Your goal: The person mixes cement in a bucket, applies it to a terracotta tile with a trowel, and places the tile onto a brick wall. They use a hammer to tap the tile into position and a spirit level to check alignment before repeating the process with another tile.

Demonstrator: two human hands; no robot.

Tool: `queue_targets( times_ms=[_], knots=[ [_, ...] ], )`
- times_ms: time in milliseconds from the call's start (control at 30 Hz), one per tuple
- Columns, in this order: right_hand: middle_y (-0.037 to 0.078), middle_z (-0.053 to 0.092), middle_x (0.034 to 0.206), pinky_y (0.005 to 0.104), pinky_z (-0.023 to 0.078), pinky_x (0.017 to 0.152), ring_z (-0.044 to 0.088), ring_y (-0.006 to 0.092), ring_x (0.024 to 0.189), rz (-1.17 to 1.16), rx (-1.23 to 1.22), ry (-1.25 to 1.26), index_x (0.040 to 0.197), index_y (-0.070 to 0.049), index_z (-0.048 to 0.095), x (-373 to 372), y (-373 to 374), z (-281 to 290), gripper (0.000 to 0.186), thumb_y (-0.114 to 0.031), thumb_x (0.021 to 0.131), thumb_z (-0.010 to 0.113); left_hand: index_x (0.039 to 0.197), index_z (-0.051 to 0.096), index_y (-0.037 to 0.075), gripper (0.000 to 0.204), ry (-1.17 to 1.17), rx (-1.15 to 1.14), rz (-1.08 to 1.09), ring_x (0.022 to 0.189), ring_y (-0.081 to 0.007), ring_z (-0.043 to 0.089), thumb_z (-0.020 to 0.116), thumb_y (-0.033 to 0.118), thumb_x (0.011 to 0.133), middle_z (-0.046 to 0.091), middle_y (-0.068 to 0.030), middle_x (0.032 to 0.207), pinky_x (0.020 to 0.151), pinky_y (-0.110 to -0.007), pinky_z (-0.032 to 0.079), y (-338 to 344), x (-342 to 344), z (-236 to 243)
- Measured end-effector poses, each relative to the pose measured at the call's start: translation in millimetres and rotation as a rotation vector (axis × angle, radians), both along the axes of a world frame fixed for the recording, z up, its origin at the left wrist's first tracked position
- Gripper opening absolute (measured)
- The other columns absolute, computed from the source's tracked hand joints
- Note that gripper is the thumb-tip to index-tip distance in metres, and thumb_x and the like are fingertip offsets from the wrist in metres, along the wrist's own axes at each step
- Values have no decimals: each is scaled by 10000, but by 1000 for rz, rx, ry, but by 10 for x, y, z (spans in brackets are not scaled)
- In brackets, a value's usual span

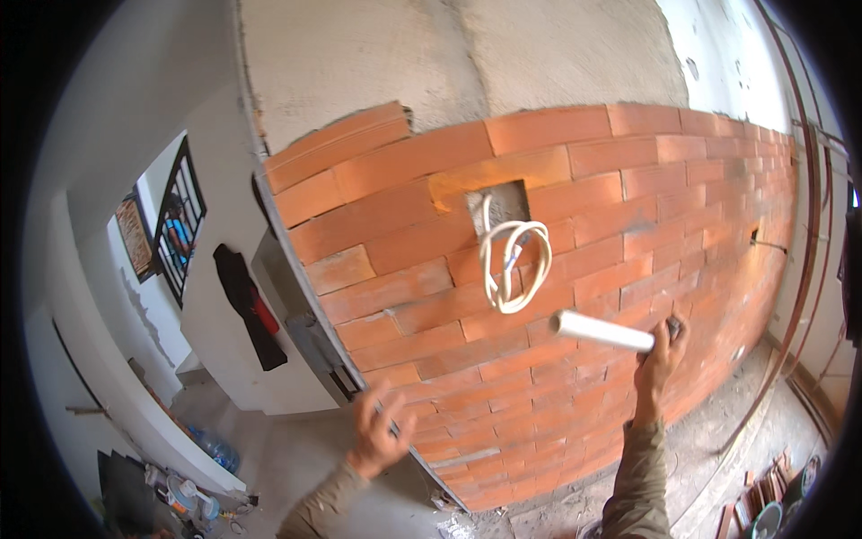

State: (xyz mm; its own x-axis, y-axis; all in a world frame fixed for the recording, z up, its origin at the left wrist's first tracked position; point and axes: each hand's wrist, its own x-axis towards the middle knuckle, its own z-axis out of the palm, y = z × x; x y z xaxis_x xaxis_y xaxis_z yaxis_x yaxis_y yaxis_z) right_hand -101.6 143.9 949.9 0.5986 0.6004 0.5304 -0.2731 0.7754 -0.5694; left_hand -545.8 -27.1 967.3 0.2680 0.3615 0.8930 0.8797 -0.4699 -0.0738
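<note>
My right hand (663, 355) is closed round one end of a white tube (603, 331). The tube points left across the front of a red brick wall (539, 377), and a small dark piece shows at the top of that hand. Farther left, beside the wall's metal edge strip (314, 301), my left hand (382, 431) has its fingers apart and slightly bent. Whether it touches the strip I cannot tell. A looped white cable (537, 269) hangs from a square recess (508, 199) in the brick, above and to the left of the tube.
Rough plaster (566, 54) covers the wall above the bricks. Metal poles (802, 225) lean at the right, over stacked tiles (763, 494) and buckets. A dark garment (247, 305) hangs on the left wall. Bottles and tubs (184, 494) lie lower left.
</note>
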Motion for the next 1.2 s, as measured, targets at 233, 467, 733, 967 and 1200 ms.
queue_targets(
  times_ms=[233, 467, 733, 967, 1200],
  knots=[
    [176, 657, 998, 408, 544, 757, 669, 290, 880, 183, -760, -572, 1147, -7, 565, -673, -651, -1978, 283, -103, 888, 628, 1188, 618, 79, 464, 202, -448, -15, 1295, -362, 459, 760, 340, 832, 536, -181, 1349, 1116, -545, 300, -465, 939, -1205],
    [171, 682, 962, 398, 514, 800, 679, 312, 920, 509, -1044, -786, 1234, -79, 485, -1288, -2297, -3257, 364, -217, 940, 650, 1043, 632, 45, 457, 149, -1706, 214, 968, -474, 639, 714, 451, 852, 691, -249, 992, 854, -556, 488, -1091, 846, -2854],
    [227, 673, 1021, 420, 514, 817, 675, 351, 948, 353, -1525, -641, 1367, 1, 468, -527, -3314, -4350, 640, -353, 889, 703, 929, 687, 46, 457, 156, -1968, 229, 894, -436, 671, 702, 494, 843, 712, -201, 905, 763, -522, 519, -2027, 205, -4247],
    [259, 652, 1198, 447, 488, 987, 623, 397, 1144, 345, -1753, -678, 1241, -6, 601, -111, -3473, -5580, 468, -312, 895, 677, 845, 680, -29, 402, -133, -2241, 819, 526, -220, 654, 786, 356, 799, 670, -126, 686, 470, -383, 524, -2169, -557, -4298],
    [264, 663, 1172, 469, 505, 966, 632, 413, 1123, 524, -2069, -632, 1240, -19, 582, 165, -3148, -6978, 459, -286, 878, 674, 869, 586, 12, 309, -468, -2316, 1307, 495, -195, 570, 731, 284, 881, 558, -71, 616, 420, -367, 457, -2204, -250, -4100]
  ],
)
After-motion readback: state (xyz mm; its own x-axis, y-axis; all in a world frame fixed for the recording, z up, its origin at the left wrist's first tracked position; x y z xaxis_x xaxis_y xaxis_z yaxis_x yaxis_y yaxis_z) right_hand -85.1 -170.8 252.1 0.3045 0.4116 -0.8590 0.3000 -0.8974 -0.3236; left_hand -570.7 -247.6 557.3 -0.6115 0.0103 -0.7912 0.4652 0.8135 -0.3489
